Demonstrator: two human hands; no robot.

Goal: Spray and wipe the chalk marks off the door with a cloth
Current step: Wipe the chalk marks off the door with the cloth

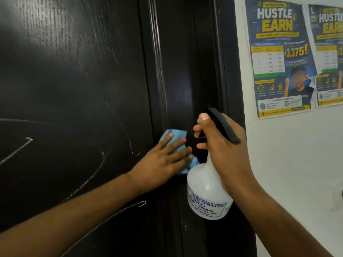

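Pressing cloth (45, 135) under left hand (163, 160), door (74, 80)

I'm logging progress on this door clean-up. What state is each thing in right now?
Door: dark, chalk marks remain.
Chalk marks: unwiped, left of the cloth.
Cloth: pressed flat on the door.
Left hand: fingers straight, pressing the cloth.
Spray bottle: upright, held off the door.
Right hand: grips the bottle's neck.
Posters: stuck on the wall.

blue cloth (174, 136) mostly hidden under left hand (163, 160), second poster (328, 52) cut off at right edge
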